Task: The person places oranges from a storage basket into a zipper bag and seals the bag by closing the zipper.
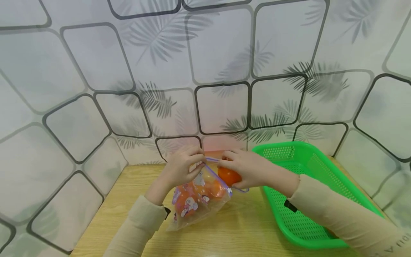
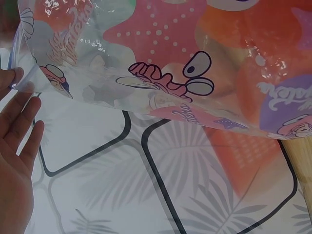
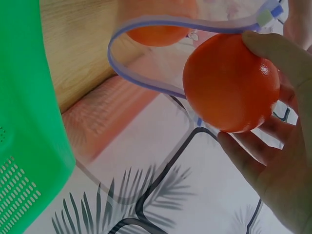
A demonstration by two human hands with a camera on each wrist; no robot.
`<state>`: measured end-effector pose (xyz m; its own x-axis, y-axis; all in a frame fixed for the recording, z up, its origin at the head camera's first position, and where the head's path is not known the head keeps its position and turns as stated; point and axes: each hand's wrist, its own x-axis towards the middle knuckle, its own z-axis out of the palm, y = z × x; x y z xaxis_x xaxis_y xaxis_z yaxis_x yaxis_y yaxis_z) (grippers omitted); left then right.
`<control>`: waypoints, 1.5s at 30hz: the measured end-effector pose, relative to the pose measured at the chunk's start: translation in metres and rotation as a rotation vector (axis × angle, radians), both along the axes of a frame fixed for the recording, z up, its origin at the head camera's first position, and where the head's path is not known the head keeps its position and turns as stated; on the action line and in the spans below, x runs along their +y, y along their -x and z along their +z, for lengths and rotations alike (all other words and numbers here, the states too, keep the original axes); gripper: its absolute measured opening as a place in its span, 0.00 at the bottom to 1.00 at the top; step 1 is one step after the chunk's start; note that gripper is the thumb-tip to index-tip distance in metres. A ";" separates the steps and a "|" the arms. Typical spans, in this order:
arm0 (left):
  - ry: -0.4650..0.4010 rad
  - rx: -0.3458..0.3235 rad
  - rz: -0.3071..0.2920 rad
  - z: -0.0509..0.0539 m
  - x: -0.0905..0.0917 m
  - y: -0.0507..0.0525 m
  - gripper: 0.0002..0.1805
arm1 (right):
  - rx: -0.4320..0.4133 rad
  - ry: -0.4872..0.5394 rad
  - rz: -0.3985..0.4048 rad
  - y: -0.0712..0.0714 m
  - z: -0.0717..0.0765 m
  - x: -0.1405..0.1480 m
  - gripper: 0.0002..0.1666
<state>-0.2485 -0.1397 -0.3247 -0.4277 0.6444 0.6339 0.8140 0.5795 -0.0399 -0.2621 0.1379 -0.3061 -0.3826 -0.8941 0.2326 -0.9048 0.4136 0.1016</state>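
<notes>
A clear printed zip bag (image 1: 205, 210) with a purple-blue zip edge holds several orange-red round fruits and stands on the table. My left hand (image 1: 186, 166) pinches the bag's rim at its upper left; in the left wrist view the fingers (image 2: 22, 114) lie at the zip edge. My right hand (image 1: 248, 167) grips a round orange-red fruit (image 1: 229, 175) at the bag's mouth. In the right wrist view, the fruit (image 3: 231, 83) sits between thumb and fingers, beside the looped zip edge (image 3: 146, 22).
A green perforated basket (image 1: 279, 214) stands on the table at the right, under my right forearm, with part of an object visible at its near end. Wall covering with rounded squares and leaves (image 1: 221, 107) rises behind the wooden table (image 1: 128, 200).
</notes>
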 end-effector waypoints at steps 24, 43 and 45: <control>-0.019 0.002 -0.016 -0.003 -0.003 -0.001 0.03 | 0.022 -0.037 0.102 -0.004 -0.010 -0.013 0.35; -0.033 0.034 -0.011 -0.002 -0.003 0.000 0.06 | 0.068 0.055 0.151 -0.002 -0.022 -0.010 0.29; -0.038 0.035 -0.011 -0.001 -0.003 0.000 0.06 | 0.067 0.045 0.147 -0.002 -0.021 -0.008 0.29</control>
